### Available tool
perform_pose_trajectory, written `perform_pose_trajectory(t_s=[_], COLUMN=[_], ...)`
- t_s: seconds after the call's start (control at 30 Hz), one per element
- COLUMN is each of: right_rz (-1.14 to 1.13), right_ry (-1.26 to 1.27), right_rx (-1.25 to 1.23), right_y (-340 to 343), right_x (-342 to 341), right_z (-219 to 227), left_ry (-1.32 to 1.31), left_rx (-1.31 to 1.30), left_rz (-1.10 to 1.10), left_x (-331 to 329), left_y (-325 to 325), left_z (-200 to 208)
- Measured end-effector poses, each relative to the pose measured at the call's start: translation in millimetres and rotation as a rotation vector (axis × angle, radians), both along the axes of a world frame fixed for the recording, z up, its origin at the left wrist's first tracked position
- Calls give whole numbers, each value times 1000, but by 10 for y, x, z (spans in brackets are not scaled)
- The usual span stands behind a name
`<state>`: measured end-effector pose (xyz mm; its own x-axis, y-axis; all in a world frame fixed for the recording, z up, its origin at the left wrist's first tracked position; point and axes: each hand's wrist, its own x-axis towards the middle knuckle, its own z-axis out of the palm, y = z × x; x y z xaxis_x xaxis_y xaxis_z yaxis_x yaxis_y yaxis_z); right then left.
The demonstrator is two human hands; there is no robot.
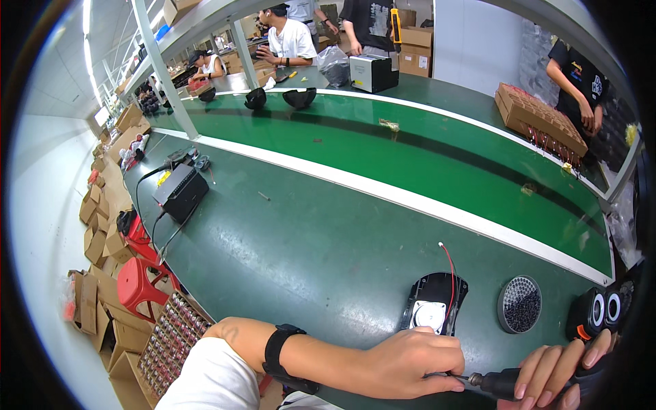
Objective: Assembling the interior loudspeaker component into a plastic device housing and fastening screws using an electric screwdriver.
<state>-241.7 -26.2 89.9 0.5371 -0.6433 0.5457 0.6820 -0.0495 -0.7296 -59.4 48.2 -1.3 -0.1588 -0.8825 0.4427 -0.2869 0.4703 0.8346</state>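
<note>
My right hand (pixel 564 372) is wrapped round a black electric screwdriver (pixel 502 384) at the lower right, its thin bit pointing left. The fingers of my left hand (pixel 417 362) are closed in a pinch right by the tip of that bit; what they hold, if anything, is too small or hidden to name. Just beyond my left hand lies a black plastic shell (pixel 456 285) with a white, round-faced part (pixel 430 315) in it. A red wire (pixel 449 260) with a small white plug rises from the shell. To its right stands a round dish of small black screws (pixel 521 307).
Two black units with white rings (pixel 598 311) stand at the right edge. A green conveyor belt (pixel 355 160) runs beyond my bench, carrying black shells (pixel 299 98). A black power box (pixel 181 193) with cables sits far left, near a red stool (pixel 140 287). Several people work across the belt.
</note>
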Motion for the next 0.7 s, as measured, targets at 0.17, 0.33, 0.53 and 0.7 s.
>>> perform_pose_trajectory(t_s=[0.17,0.33,0.53,0.7], right_rz=[38,-153,-146,-107], right_ry=[50,-114,-93,-97], right_rx=[-33,-51,-45,-28], right_y=[-28,-88,-214,-275], right_x=[-57,230,61,10], right_z=[45,-42,31,17], left_ry=[-106,-169,-468,-557], left_rx=[-107,-110,191,229], left_rz=[18,159,402,419], left_x=[10,304,325,250], left_y=[-37,-80,25,1], left_z=[98,309,199,97])
